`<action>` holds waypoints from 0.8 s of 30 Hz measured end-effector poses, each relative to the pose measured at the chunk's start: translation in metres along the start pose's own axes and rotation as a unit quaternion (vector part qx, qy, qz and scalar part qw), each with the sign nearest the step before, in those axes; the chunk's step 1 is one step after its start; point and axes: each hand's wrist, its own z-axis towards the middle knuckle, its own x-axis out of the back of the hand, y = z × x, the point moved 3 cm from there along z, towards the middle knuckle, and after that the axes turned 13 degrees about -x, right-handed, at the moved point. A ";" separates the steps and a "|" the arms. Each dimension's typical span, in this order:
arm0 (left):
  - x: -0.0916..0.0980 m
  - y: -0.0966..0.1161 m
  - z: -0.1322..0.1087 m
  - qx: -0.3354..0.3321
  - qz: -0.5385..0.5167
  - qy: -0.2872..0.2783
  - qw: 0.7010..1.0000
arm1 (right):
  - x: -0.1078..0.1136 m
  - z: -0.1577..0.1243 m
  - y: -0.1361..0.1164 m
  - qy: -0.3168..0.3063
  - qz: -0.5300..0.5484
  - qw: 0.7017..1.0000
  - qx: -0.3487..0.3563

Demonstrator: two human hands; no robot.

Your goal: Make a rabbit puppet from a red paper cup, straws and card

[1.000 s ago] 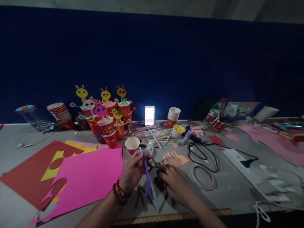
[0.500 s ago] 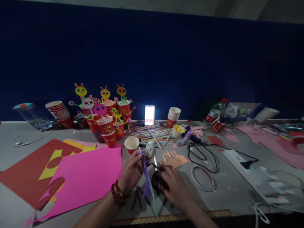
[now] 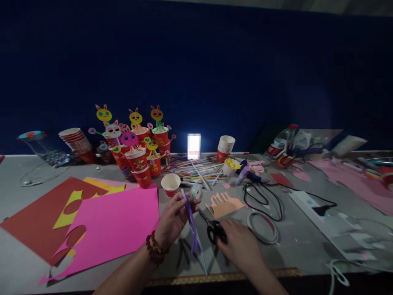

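My left hand (image 3: 175,219), with red beads at its wrist, is closed on a bundle of thin purple strips (image 3: 190,223) and a pale straw-like stick (image 3: 204,260). A small roll of tape (image 3: 195,191) is held at the same fingertips. To the right, my right hand (image 3: 238,241) has its fingers at the black handles of a pair of scissors (image 3: 214,230). The blades point up and left toward my left hand. Just beyond my left hand stands a red and white paper cup (image 3: 171,185).
Pink sheets (image 3: 123,229) and brown sheets (image 3: 37,221) lie at left, behind them decorated cups (image 3: 136,159). A cut orange paper (image 3: 225,205), a tape ring (image 3: 262,228), a black cable (image 3: 276,205) and a power strip (image 3: 325,225) lie right. A lit screen (image 3: 194,146) stands behind.
My right hand and the scissors have moved right, away from the purple strips, and the blades have tipped further left. My left hand keeps hold of the strips and tape roll.
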 end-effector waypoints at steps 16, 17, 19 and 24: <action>-0.001 0.003 -0.001 -0.007 -0.022 -0.006 1.000 | -0.002 0.004 0.031 -0.149 0.273 0.947 -0.076; -0.001 0.003 0.000 -0.009 -0.021 -0.007 1.000 | -0.006 0.003 0.036 -0.192 0.364 0.907 -0.089; -0.002 0.003 0.000 -0.013 -0.013 -0.012 1.000 | -0.012 -0.004 0.039 -0.262 0.506 0.815 -0.103; -0.003 0.001 0.000 -0.036 0.030 -0.062 0.997 | -0.015 -0.028 0.019 -0.341 0.587 0.727 -0.102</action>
